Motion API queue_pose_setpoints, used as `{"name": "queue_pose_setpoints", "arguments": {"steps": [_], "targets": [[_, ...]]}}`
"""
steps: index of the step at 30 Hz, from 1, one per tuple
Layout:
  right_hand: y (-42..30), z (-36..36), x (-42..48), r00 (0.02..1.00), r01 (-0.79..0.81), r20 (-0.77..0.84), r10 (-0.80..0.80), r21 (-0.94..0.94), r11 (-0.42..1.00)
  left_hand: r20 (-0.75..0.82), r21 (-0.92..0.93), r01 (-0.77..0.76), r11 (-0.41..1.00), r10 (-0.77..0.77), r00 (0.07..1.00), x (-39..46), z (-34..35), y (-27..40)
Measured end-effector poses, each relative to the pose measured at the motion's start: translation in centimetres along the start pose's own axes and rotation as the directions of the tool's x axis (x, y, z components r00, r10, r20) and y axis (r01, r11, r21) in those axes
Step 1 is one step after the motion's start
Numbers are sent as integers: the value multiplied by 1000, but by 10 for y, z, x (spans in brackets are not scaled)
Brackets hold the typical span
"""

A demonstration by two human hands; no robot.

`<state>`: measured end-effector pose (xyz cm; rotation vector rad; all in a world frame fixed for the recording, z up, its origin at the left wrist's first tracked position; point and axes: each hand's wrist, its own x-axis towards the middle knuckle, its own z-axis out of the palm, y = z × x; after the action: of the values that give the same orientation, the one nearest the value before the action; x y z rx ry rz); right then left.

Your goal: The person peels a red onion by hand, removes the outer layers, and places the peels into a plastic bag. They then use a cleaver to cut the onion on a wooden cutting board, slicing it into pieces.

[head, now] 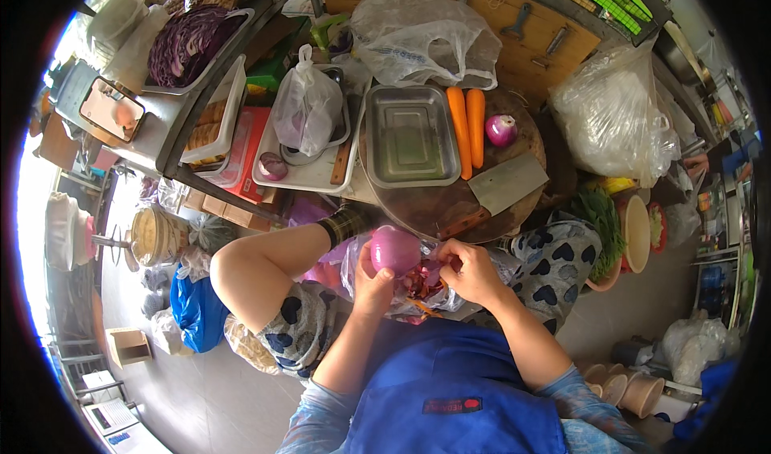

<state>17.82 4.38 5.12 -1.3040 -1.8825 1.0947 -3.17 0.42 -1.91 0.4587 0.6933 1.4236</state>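
Observation:
A red onion (395, 250) with smooth, shiny flesh rests in my left hand (374, 285), gripped by fingers and thumb. Just to its right is my right hand (473, 271), its fingers curled and thumb near the forefinger; whether a bit of skin is between them I cannot tell. Below both hands, between my knees, a plastic bag (452, 300) holds dark onion skins (421, 280) and orange peelings. Ahead, on a round chopping board (415, 210), lie a cleaver (509, 183), two carrots (467, 129), another red onion (501, 130) and a steel tray (412, 138).
At left, a white tray (265, 153) carries a knotted bag (308, 102) and a small onion (272, 166). Cut red cabbage (187, 44) and a phone (112, 109) sit on a shelf. To the right are a large plastic bag (614, 117), leafy greens (596, 231) and another person's hand (697, 164).

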Motion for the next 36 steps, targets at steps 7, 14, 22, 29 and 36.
{"name": "queue_pose_setpoints", "arguments": {"steps": [7,14,22,29,36], "targets": [[3,9,0,996,78,-29,-82,-123,989,-41,212,-56,976,66,997,-7,22,10],[-18,6,3,977,-197,91,194,30,980,119,460,-236,856,203,972,-9,30,7],[7,7,0,940,-342,162,302,421,840,141,424,-216,880,171,975,-11,24,7],[-7,1,2,921,-390,178,348,380,839,196,456,-298,839,232,953,-9,25,7],[8,6,1,955,-297,107,278,411,862,132,433,-286,855,253,958,-7,19,3]]}}
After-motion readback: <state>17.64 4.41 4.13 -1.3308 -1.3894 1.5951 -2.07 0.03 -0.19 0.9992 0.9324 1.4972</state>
